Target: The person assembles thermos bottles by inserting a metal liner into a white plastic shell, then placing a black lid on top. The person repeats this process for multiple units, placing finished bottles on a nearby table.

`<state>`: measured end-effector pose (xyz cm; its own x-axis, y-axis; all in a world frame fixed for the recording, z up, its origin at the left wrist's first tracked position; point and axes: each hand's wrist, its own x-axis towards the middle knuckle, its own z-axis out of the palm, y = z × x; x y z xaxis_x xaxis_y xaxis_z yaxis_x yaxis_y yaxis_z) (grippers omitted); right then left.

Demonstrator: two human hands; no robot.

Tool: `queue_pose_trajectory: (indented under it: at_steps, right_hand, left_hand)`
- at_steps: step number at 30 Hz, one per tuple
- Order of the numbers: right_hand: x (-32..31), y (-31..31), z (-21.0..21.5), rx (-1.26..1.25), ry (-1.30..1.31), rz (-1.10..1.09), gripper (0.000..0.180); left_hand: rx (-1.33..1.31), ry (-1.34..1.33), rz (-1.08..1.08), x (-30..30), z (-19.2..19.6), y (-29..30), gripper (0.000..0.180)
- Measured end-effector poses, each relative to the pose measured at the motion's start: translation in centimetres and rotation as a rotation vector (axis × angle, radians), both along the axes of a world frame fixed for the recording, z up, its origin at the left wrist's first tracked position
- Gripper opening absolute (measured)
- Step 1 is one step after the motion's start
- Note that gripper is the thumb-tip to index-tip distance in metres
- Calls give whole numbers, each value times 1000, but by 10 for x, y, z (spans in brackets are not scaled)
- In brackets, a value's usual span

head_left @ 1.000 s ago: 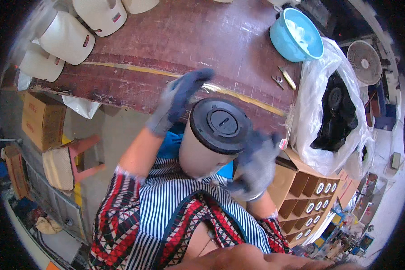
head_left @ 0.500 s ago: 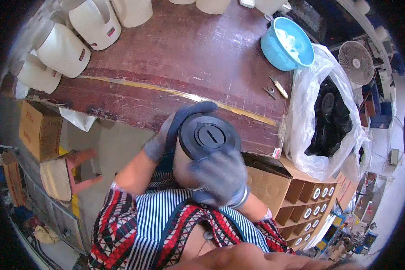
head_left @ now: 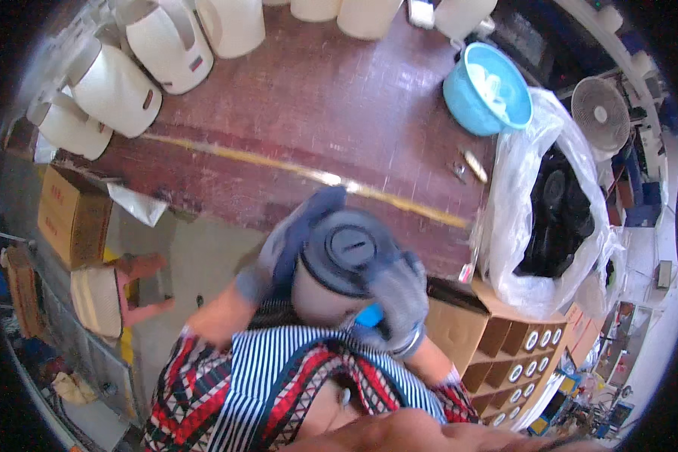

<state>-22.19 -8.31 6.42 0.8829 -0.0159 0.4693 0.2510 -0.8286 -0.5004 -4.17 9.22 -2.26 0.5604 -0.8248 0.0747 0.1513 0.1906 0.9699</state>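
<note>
Close to my body, in front of the striped apron, I hold a pale jug (head_left: pixel 320 296). A black round piece (head_left: pixel 352 247) with a slotted disc in its middle caps the end that faces up. My left hand (head_left: pixel 297 235), in a grey-and-blue glove, wraps its far left side. My right hand (head_left: pixel 401 300), gloved alike and slightly blurred, grips its right side, fingers at the black rim. A small bright blue patch (head_left: pixel 369 315) shows beside the right palm; what it is I cannot make out. The hands hide much of the jug's sides.
White jugs (head_left: pixel 117 94) line the far left of the dark red table (head_left: pixel 301 90). At the far right are a blue basin (head_left: pixel 467 94), a small marker-like tool (head_left: pixel 474 167) and a plastic bag (head_left: pixel 497 248) of black parts. Below it stands a partitioned carton (head_left: pixel 456 324). A stool (head_left: pixel 98 301) is at left.
My right hand has moved from the jug's near front to its right side, uncovering more of the body and the blue patch. The jug tilts slightly differently, and the whole view has shifted a little.
</note>
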Motion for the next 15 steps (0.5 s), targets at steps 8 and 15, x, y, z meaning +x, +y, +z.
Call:
queue_pose_trajectory:
  at_steps: [8,15]
  right_hand:
    - [17,3,12,-18,53,78,56]
    - [17,-20,10,-71,55,-3,47]
  left_hand:
    - [77,-69,2,5,8,0,48]
    - [-35,27,59,-6,22,9,45]
